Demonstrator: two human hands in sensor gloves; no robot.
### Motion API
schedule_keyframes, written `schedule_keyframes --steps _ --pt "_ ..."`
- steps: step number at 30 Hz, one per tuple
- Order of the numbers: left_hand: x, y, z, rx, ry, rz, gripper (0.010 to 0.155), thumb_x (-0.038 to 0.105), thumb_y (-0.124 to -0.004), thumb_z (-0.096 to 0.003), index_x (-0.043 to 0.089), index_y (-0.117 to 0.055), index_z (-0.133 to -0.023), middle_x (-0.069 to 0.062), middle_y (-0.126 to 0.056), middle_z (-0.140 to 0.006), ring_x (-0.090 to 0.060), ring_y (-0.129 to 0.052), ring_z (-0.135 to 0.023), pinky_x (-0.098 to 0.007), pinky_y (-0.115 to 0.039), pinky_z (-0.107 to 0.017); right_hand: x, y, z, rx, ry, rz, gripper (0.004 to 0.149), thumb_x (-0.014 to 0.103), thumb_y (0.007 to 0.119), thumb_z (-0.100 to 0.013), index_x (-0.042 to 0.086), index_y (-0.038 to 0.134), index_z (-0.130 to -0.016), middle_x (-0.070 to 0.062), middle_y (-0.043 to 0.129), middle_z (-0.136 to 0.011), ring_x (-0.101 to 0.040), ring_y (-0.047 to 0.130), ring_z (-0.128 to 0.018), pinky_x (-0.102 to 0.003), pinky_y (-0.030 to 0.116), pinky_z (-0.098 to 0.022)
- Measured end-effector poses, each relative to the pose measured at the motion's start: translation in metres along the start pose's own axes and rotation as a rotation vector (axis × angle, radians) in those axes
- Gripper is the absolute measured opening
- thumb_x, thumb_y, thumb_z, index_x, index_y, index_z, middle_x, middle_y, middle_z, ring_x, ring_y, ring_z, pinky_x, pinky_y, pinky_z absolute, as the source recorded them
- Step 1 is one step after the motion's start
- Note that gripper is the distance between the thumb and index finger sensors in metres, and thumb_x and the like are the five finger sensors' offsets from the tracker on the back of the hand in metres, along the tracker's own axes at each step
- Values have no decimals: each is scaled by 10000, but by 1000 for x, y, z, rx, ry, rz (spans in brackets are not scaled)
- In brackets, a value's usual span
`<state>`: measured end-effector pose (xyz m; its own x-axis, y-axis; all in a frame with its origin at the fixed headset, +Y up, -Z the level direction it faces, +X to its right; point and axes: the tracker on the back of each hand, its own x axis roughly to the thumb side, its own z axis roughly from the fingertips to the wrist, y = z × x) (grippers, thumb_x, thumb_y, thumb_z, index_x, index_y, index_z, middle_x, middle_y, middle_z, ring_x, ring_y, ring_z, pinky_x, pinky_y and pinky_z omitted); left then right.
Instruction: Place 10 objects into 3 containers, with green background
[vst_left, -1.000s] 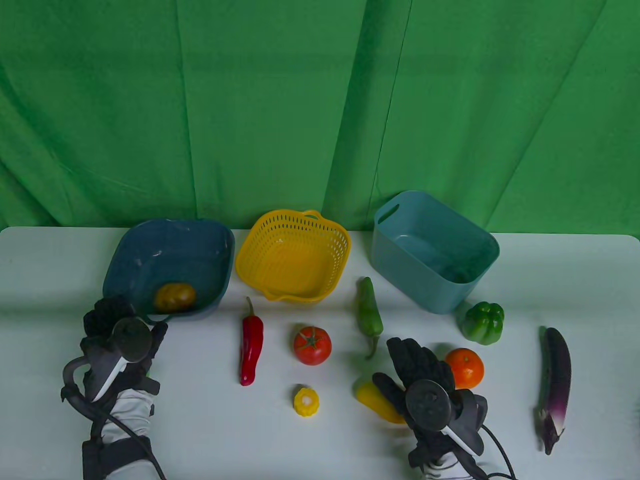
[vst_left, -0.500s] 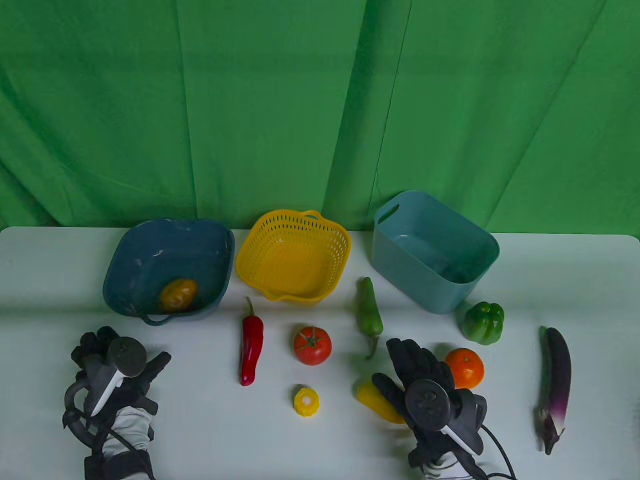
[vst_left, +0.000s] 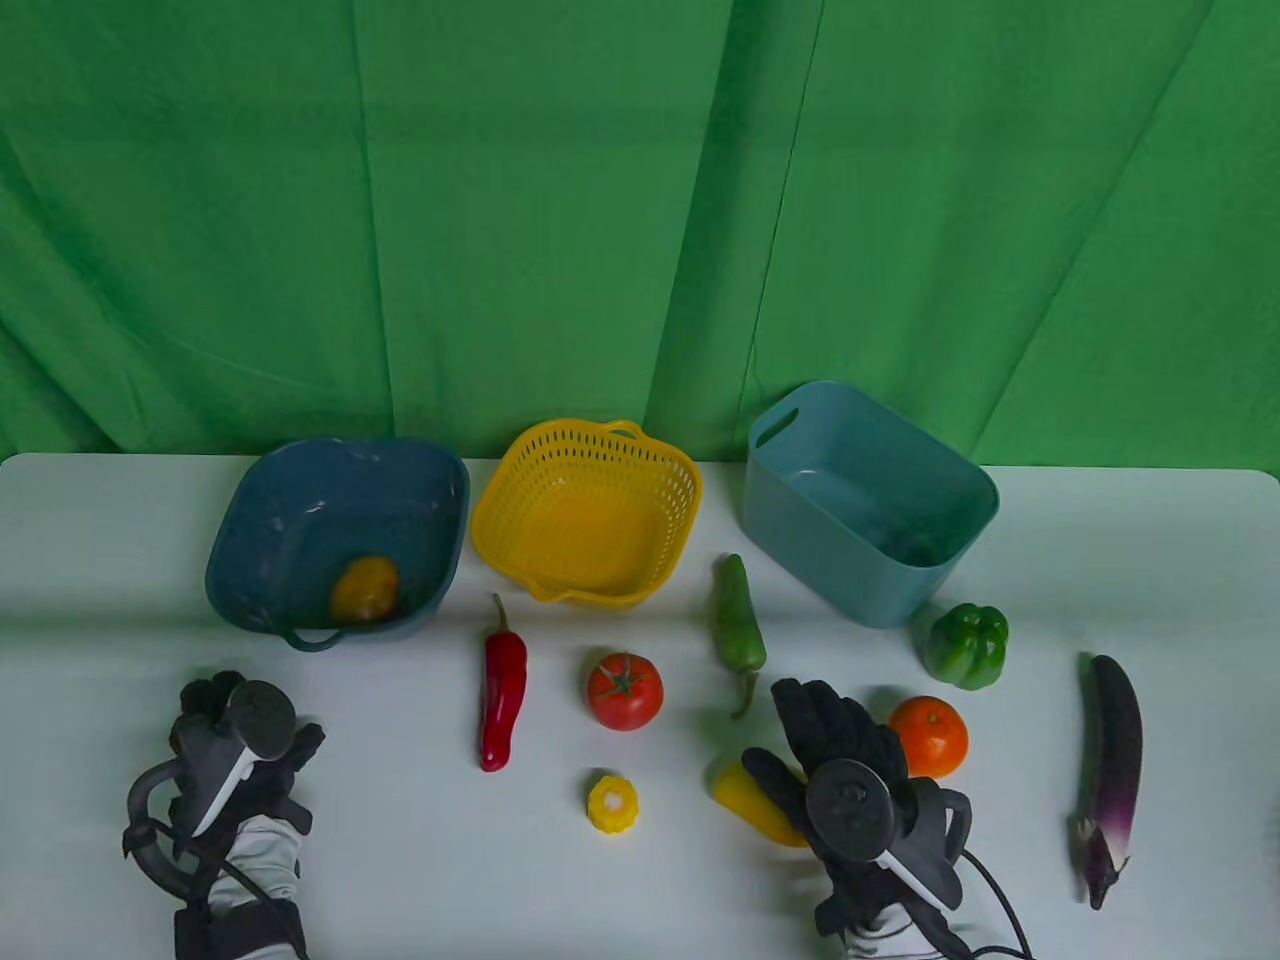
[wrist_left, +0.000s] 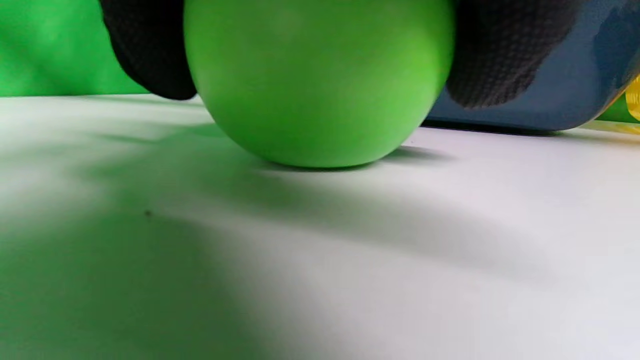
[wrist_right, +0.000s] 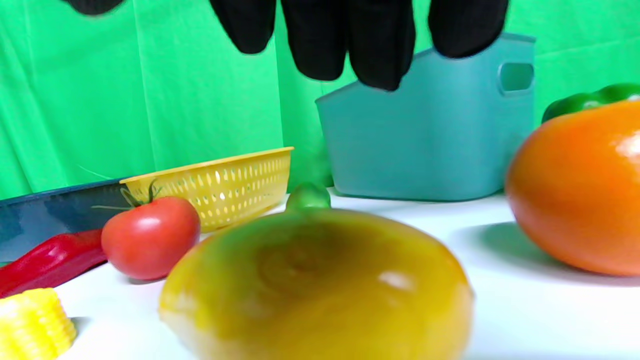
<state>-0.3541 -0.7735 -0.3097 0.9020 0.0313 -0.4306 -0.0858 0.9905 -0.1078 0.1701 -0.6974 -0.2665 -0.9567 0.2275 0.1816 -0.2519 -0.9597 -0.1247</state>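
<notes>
My left hand (vst_left: 215, 715) is low at the table's front left. In the left wrist view its fingers (wrist_left: 150, 55) grip both sides of a green round fruit (wrist_left: 320, 85) that touches the table; the table view hides the fruit. My right hand (vst_left: 790, 735) hovers open over a yellow fruit (vst_left: 750, 800), fingers (wrist_right: 370, 45) spread above it (wrist_right: 320, 290). A dark blue bowl (vst_left: 455, 520) holds a yellow-orange fruit (vst_left: 365, 590). The yellow basket (vst_left: 690, 490) and the teal bin (vst_left: 820, 560) hold nothing I can see.
On the table lie a red chili (vst_left: 503, 695), tomato (vst_left: 624, 690), corn piece (vst_left: 612, 803), green chili (vst_left: 738, 630), orange (vst_left: 929, 737), green bell pepper (vst_left: 966, 645) and eggplant (vst_left: 1110, 770). A green curtain hangs behind.
My left hand drew back from the blue bowl's front edge toward me. The fruit in the bowl rolled slightly right. My right hand barely moved.
</notes>
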Motion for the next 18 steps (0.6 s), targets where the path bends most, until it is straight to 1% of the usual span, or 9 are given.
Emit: schedule_keyframes --steps 5,8,11,16,18 --pt "-4 -1 0 22 -5 25 968 660 -811 -446 119 -411 -1141 -224 -519 -1137 -459 -738 -995 -534 -858 -540 0 0 0 -4 1 -9 744 668 541 -548 249 474 -1159 -168 588 -1188 -487 638 -1021 -705 512 -733" --pt "-6 0 -1 13 -16 15 965 664 -810 -441 125 -418 -1138 -218 -529 -1135 -452 -750 -997 -524 -864 -548 0 0 0 -4 0 -12 747 668 541 -547 247 473 -1160 -170 589 -1187 -488 637 -1021 -703 516 -732" --pt "-7 1 0 6 -20 40 964 664 -812 -436 126 -425 -1135 -214 -535 -1134 -452 -760 -994 -521 -869 -552 0 0 0 -1 -1 -14 745 668 541 -547 249 473 -1159 -167 587 -1189 -490 636 -1020 -703 516 -732" --pt "-10 7 4 -11 -44 61 967 665 -813 -434 116 -438 -1135 -225 -550 -1129 -460 -772 -986 -522 -876 -547 0 0 0 -1 -4 -18 744 669 540 -548 250 473 -1159 -168 586 -1189 -486 637 -1021 -702 515 -733" --pt "-10 10 7 -2 -54 68 967 666 -812 -435 114 -439 -1135 -227 -550 -1129 -461 -770 -987 -524 -876 -546 0 0 0 -2 -4 -21 745 669 541 -547 249 475 -1159 -168 588 -1188 -487 636 -1021 -702 516 -733"
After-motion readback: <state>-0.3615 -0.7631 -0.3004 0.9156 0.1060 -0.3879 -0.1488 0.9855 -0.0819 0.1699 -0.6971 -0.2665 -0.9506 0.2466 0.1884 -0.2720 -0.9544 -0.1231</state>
